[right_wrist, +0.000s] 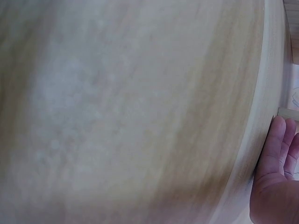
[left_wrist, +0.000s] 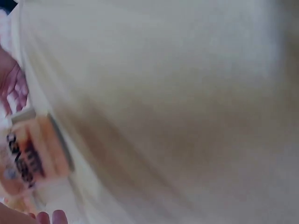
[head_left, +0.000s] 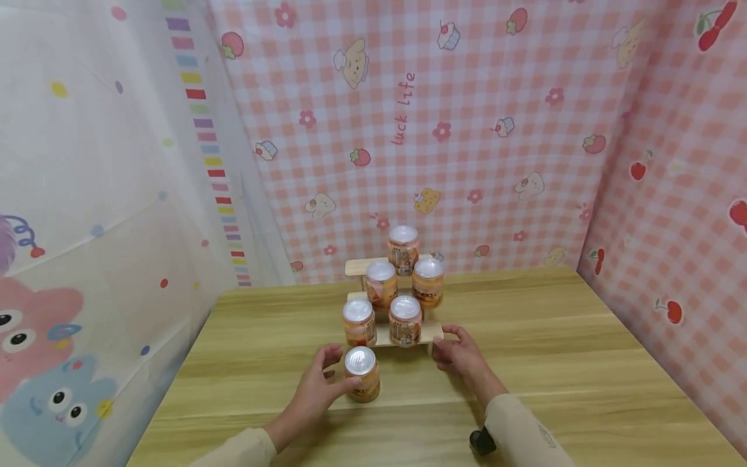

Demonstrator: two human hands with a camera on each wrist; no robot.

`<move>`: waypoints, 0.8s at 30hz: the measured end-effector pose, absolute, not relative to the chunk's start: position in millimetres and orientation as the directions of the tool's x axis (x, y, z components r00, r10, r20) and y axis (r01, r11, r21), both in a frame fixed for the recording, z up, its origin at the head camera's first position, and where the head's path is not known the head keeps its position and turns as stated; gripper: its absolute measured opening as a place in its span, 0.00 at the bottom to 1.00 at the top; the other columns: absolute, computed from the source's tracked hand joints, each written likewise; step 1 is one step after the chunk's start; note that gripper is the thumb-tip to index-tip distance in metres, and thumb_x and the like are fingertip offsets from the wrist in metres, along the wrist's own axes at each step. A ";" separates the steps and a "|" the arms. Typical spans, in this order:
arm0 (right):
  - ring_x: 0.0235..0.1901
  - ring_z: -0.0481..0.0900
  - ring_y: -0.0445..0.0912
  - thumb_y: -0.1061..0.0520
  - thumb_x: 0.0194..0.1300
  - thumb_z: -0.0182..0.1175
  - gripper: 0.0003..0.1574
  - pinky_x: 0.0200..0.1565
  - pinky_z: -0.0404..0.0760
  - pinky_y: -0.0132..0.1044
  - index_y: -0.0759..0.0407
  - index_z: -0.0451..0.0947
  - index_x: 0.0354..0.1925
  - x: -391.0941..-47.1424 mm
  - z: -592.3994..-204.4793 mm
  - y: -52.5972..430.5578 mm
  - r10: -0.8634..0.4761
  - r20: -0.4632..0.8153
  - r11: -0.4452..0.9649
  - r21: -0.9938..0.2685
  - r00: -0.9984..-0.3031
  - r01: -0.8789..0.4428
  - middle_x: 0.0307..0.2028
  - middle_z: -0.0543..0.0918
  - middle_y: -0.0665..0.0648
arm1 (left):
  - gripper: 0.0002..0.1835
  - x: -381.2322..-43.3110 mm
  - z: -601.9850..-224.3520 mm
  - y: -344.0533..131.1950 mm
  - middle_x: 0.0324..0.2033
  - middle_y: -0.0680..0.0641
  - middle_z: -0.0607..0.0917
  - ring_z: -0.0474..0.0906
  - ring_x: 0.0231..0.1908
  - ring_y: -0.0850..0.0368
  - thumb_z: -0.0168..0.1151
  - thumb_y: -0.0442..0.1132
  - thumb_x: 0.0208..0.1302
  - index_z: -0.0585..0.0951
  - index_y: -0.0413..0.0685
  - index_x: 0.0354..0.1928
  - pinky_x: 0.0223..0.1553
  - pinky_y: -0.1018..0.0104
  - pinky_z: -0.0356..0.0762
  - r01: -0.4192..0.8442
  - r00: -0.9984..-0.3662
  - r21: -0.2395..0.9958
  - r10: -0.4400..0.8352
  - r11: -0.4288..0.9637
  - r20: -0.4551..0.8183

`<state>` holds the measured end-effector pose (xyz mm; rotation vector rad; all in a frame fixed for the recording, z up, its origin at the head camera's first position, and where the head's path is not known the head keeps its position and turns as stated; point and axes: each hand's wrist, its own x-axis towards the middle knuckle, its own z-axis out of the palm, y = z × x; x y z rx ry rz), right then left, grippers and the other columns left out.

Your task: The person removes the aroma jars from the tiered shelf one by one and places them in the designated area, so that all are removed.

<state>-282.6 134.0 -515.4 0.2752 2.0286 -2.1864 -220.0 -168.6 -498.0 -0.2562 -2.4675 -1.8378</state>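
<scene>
A can with a silver lid and orange label stands upright on the table before a stepped wooden stand. My left hand is spread around its left side. In the head view the thumb overlaps the can's front, while the other fingers stay a little apart from it. The left wrist view has the can's label close up, with a gap to the fingertips. At the right end of the lowest step, my right hand holds the stand's edge, its fingers against the wood.
Several similar cans stand on the stand: two on the lowest step, two on the middle step, one on top. The wooden table meets a pink checked curtain behind. A white patterned curtain hangs left.
</scene>
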 end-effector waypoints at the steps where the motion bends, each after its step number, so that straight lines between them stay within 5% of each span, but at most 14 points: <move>1: 0.31 0.81 0.45 0.61 0.71 0.59 0.26 0.33 0.82 0.40 0.63 0.61 0.62 -282.4 -515.0 134.2 0.018 -0.234 -0.078 -0.970 -0.972 0.232 0.39 0.81 0.56 | 0.39 -221.5 -495.5 -170.7 0.59 0.35 0.75 0.69 0.62 0.38 0.78 0.41 0.54 0.67 0.37 0.64 0.62 0.42 0.66 0.171 -0.984 0.944 0.088 0.281 0.152; 12: 0.31 0.81 0.44 0.60 0.70 0.61 0.28 0.33 0.83 0.41 0.64 0.61 0.62 -281.0 -512.0 134.8 0.009 -0.224 -0.073 -0.972 -0.975 0.223 0.38 0.82 0.55 | 0.37 -262.9 -443.0 -178.9 0.58 0.36 0.74 0.68 0.62 0.38 0.75 0.36 0.57 0.66 0.37 0.65 0.63 0.44 0.65 0.258 -0.962 0.933 -0.023 0.251 0.273; 24: 0.32 0.80 0.46 0.60 0.71 0.60 0.28 0.34 0.82 0.41 0.63 0.60 0.63 -282.3 -514.6 135.4 0.011 -0.243 -0.070 -0.968 -0.970 0.242 0.43 0.80 0.60 | 0.43 -333.7 -373.5 -144.4 0.63 0.35 0.72 0.67 0.64 0.42 0.73 0.40 0.59 0.61 0.43 0.72 0.64 0.45 0.64 0.323 -0.945 0.901 0.149 0.291 0.291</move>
